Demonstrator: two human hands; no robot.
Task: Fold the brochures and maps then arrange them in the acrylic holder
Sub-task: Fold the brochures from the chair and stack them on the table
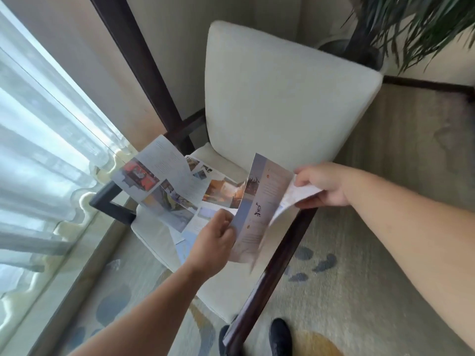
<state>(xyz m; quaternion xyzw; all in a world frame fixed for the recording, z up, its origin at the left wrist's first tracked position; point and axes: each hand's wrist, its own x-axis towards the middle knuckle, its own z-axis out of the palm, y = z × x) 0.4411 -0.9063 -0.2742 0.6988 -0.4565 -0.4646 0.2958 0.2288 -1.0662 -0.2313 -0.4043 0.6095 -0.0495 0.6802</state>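
Observation:
I hold a pale blue brochure (257,204) above a chair seat, partly folded, one panel bending to the right. My left hand (216,242) grips its lower left edge. My right hand (323,186) pinches the white right-hand panel. Several other brochures and maps (164,191) lie unfolded on the seat to the left, one with a red photo leaning up over the armrest. No acrylic holder shows in this view.
The cream armchair (282,98) has dark wooden arms (277,273) on both sides. A sheer curtain and window (38,150) fill the left. A potted plant (411,27) stands at the back right. Patterned carpet and a dark shoe (280,335) lie below.

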